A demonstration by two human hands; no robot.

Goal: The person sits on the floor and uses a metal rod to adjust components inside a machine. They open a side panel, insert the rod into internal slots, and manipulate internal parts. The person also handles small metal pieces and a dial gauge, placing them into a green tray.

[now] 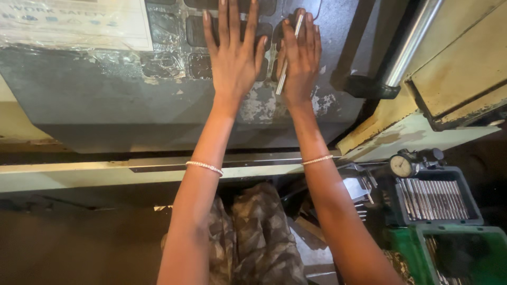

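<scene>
- Nearest, below and to the right of the right hand, a grey tray (475, 214) holds a row of thin metal rods (433, 199); a green bin (406, 248) sits just in front of it, and a dial gauge (401, 165) stands just beyond the tray's left corner.
- Each wrist wears a beaded bracelet (204, 167).
- The left hand (232, 55) lies flat, fingers spread and holding nothing, on the machine's grey control panel (105, 95).
- The right hand (302, 60), just beside it, pins a thin metal rod (288, 55) under its fingers against the same panel.
- Far right of that hand, a shiny steel bar (412, 42) slants upward.
</scene>
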